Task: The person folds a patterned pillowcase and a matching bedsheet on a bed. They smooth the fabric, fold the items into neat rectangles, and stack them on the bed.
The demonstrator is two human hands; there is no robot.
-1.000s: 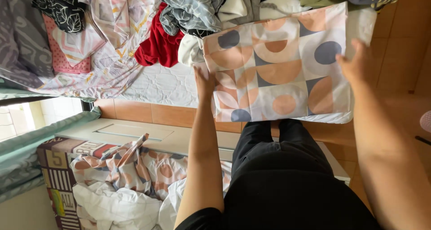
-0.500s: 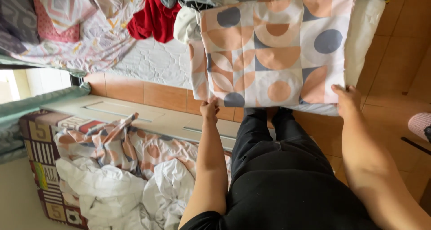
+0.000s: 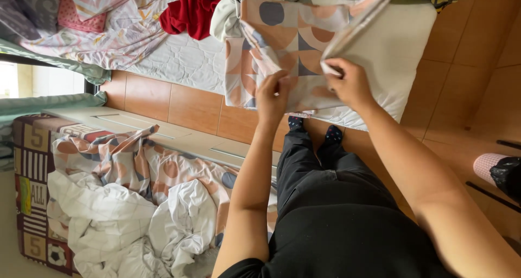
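I hold a patterned cloth, cream with orange, grey and peach shapes, over the edge of the white mattress. My left hand pinches its lower edge near the middle. My right hand grips a folded-over flap of the same cloth, whose plain white underside shows. The two hands are close together. Below them are my dark trousers and socked feet on the orange tiled floor.
A heap of clothes lies on the bed: a red garment, grey and pink patterned cloths. At lower left a crumpled sheet drapes over a patterned box. A pink bin stands at the right.
My hands came together from the cloth's two lower corners, folding it narrower. The right side is now turned over, showing its white underside. The view shifted closer.
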